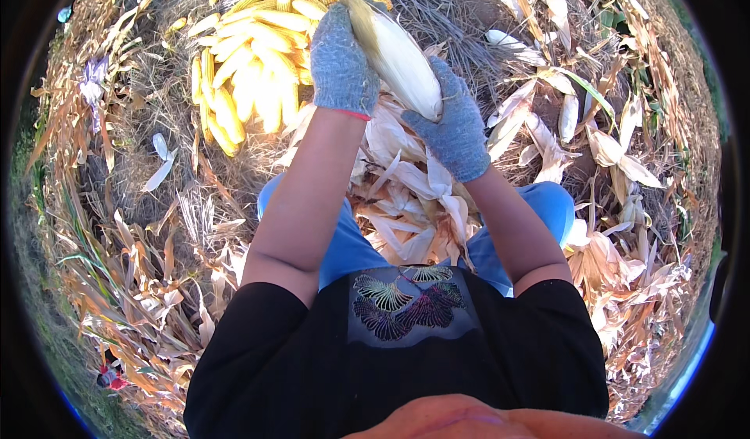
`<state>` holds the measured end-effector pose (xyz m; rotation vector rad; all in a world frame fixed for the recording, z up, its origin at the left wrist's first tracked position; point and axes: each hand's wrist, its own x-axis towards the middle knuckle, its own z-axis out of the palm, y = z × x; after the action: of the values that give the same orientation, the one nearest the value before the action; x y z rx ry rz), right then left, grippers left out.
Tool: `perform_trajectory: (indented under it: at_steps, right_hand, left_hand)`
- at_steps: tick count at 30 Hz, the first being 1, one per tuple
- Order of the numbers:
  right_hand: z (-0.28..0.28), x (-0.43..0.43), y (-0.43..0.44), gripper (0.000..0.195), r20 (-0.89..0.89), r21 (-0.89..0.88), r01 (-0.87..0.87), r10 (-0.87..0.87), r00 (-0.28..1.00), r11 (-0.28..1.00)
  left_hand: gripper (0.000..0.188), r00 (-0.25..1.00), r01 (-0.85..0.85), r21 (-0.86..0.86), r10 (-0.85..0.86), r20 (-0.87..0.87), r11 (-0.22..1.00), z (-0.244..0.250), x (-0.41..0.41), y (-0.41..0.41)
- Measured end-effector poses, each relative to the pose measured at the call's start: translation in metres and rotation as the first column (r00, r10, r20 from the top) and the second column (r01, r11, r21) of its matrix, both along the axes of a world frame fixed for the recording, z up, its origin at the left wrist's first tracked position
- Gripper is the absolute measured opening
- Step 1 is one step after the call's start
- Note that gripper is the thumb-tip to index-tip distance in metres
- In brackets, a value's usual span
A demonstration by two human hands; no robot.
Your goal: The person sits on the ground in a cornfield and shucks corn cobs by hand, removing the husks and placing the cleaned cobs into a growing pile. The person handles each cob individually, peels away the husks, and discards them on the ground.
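An ear of corn in its pale husk (404, 67) is held slantwise between my two gloved hands. My left hand (344, 61), in a grey knit glove, grips its upper end, where the husk is greenish brown. Around its lower right end my right hand (454, 122), gloved alike, is closed. Some of the fingers are hidden behind the ear. Just left of my left hand lies a pile of husked yellow corn ears (263, 46), partly glaring in the sun. Loose dry husks (410, 175) are heaped below the held ear, between my knees.
Unhusked ears (568, 117) and dry husks lie scattered on the right. Dry stalks and leaves (135, 298) cover the ground at left. Thin dry twigs (439, 17) lie beyond the hands. A whitish-purple scrap (94, 84) is at far left.
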<state>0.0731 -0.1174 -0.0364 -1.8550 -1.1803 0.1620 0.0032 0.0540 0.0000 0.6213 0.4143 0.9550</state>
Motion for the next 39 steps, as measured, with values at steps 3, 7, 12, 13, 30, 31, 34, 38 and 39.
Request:
perform_trajectory:
  at_steps: [3, 7, 12, 13, 30, 31, 34, 38, 39]
  right_hand:
    - [0.0, -0.006, 0.002, 0.079, -0.024, 0.037, 0.02, -0.019, 1.0, 0.999]
    - [0.007, -0.002, 0.004, 0.079, 0.014, 0.011, 0.007, -0.008, 1.0, 1.0]
    - [0.004, -0.004, 0.005, 0.081, 0.033, 0.012, 0.013, -0.013, 0.999, 1.0]
    - [0.002, -0.005, 0.006, 0.081, 0.0, 0.029, 0.001, -0.001, 1.0, 1.0]
    - [-0.027, -0.02, 0.023, 0.073, -0.559, 0.367, 0.049, 0.179, 0.81, 0.929]
    - [-0.02, -0.021, 0.024, 0.068, -0.552, 0.41, 0.07, 0.186, 0.813, 0.91]
    - [-0.001, -0.015, 0.025, 0.05, -0.76, 0.328, 0.131, 0.179, 0.624, 0.936]
    - [0.004, -0.004, 0.022, 0.051, -0.852, 0.44, 0.255, 0.309, 0.423, 0.861]
    - [0.005, -0.002, 0.02, 0.05, -0.872, 0.426, 0.285, 0.305, 0.383, 0.859]
  left_hand:
    - [0.035, 1.0, -0.016, -0.001, 0.016, 0.0, 1.0, 0.001, 0.004, -0.003]
    - [0.034, 0.999, 0.004, -0.032, -0.003, 0.038, 0.999, 0.007, 0.003, -0.004]
    - [0.037, 0.994, 0.011, -0.219, 0.013, 0.109, 0.976, 0.005, 0.006, -0.001]
    - [0.034, 0.994, 0.0, -0.227, 0.024, 0.103, 0.974, 0.006, 0.007, -0.002]
    - [0.017, 0.995, -0.098, -0.281, 0.099, -0.01, 0.955, 0.004, 0.022, -0.026]
    - [0.018, 0.997, -0.082, -0.246, 0.083, -0.006, 0.966, 0.002, 0.023, -0.028]
    - [0.025, 0.997, -0.036, -0.176, 0.024, -0.072, 0.984, 0.002, 0.026, -0.032]
    - [0.028, 0.991, 0.122, -0.194, -0.11, 0.071, 0.973, 0.009, 0.029, -0.038]
    - [0.027, 0.982, 0.177, -0.204, -0.16, 0.097, 0.963, 0.008, 0.03, -0.038]
